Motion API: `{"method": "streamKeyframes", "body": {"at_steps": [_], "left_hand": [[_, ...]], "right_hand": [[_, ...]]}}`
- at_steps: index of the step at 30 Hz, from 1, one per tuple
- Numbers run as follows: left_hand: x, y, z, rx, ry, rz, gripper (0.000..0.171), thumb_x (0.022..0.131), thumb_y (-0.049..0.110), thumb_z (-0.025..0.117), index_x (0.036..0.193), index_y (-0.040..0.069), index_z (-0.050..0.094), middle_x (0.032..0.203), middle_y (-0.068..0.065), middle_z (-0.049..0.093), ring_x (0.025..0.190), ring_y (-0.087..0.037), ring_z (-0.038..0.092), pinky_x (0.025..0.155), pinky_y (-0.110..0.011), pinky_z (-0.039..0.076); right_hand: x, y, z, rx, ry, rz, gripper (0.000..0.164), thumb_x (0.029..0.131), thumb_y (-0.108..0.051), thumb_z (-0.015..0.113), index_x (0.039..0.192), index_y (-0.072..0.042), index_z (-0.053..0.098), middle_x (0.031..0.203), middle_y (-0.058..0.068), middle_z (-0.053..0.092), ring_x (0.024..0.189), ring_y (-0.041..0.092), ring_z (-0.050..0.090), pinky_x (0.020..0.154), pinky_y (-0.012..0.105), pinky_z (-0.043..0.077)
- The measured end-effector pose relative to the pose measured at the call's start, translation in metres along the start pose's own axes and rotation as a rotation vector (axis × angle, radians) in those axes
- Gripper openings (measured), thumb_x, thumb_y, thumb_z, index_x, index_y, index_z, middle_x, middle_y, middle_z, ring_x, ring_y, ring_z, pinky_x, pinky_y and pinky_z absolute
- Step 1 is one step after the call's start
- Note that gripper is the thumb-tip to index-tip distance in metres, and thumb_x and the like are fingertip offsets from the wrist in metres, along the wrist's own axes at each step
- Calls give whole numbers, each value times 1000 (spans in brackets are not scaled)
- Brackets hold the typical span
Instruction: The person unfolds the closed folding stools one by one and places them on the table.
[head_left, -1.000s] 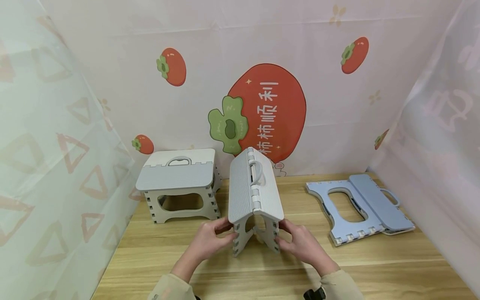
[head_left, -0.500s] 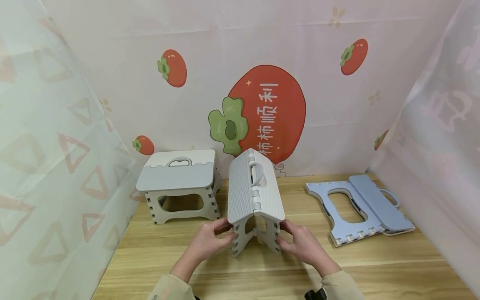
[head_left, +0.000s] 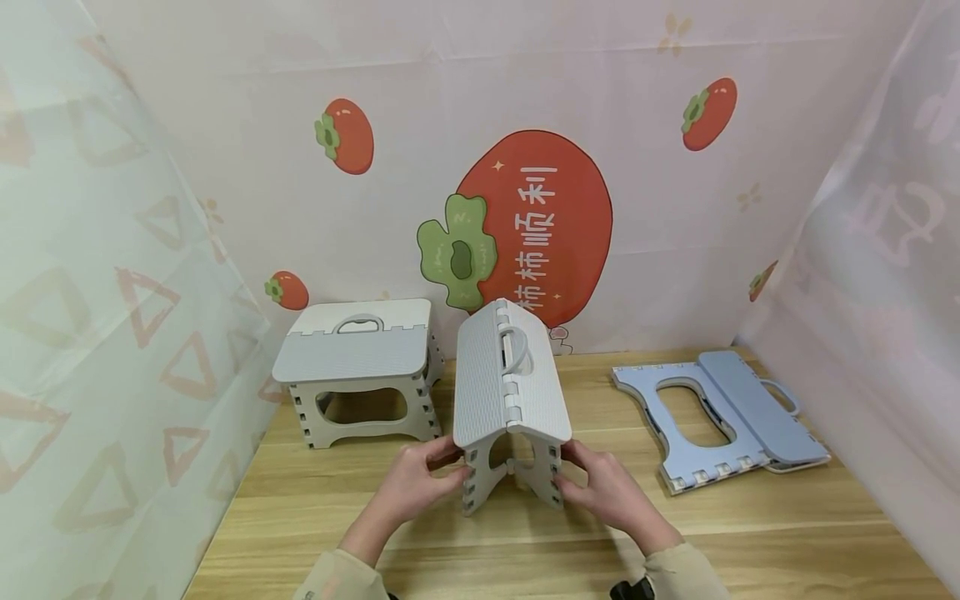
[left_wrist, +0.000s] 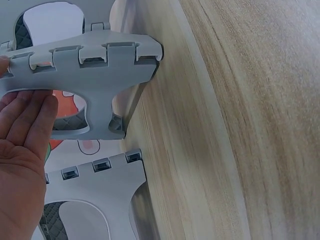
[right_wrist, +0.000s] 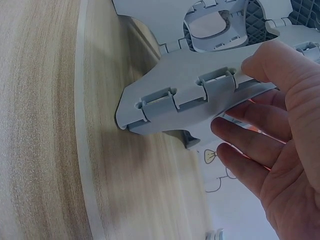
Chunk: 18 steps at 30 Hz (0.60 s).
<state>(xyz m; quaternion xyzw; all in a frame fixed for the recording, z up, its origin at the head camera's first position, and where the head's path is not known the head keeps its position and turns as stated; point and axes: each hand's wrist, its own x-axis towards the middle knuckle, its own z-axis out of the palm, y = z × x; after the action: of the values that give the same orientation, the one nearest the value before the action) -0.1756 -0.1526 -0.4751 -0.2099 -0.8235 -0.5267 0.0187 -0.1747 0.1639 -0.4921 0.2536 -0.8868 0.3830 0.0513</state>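
A grey and white folding stool (head_left: 480, 375), partly folded, stands upright mid-table with its top peaked like a roof and its handle on the ridge. My left hand (head_left: 415, 482) grips the edge of its left leg panel, thumb in front and fingers behind. On the other side my right hand (head_left: 606, 487) pinches the right leg panel in the same way. The left wrist view shows the hinged leg edge (left_wrist: 95, 57) between thumb and fingers. In the right wrist view, my thumb presses the front of the leg panel (right_wrist: 185, 95), with fingers passing behind.
Left of it stands an unfolded grey and white folding stool (head_left: 352, 354). A blue folding stool (head_left: 750, 417) lies folded flat at the right. The wooden table (head_left: 495, 558) meets a printed cloth backdrop (head_left: 652, 275) behind and at both sides.
The held stool's two top halves and leg panels have spread slightly farther apart. Both hands keep their grip and have moved slightly outward with the legs.
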Motion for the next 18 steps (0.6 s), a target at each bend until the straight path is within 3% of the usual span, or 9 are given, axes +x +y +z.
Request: {"method": "streamKeyframes", "body": {"at_steps": [13,18], "left_hand": [[0,0,-1,9,8,-20,43,90,14,79,129,2,69,118,-15,74,108,-32,73,93,-38,59],[-1,1,-2,15,7,-31,44,90,17,80,129,3,69,118,-16,74,109,-32,72,93,-42,59]], "right_hand": [[0,0,-2,5,-10,18,44,93,-10,71,135,-5,61,127,16,71,115,34,70,94,51,58],[0,0,-2,4,-6,16,43,93,-10,72,134,-5,61,126,15,71,114,33,70,94,51,58]]}}
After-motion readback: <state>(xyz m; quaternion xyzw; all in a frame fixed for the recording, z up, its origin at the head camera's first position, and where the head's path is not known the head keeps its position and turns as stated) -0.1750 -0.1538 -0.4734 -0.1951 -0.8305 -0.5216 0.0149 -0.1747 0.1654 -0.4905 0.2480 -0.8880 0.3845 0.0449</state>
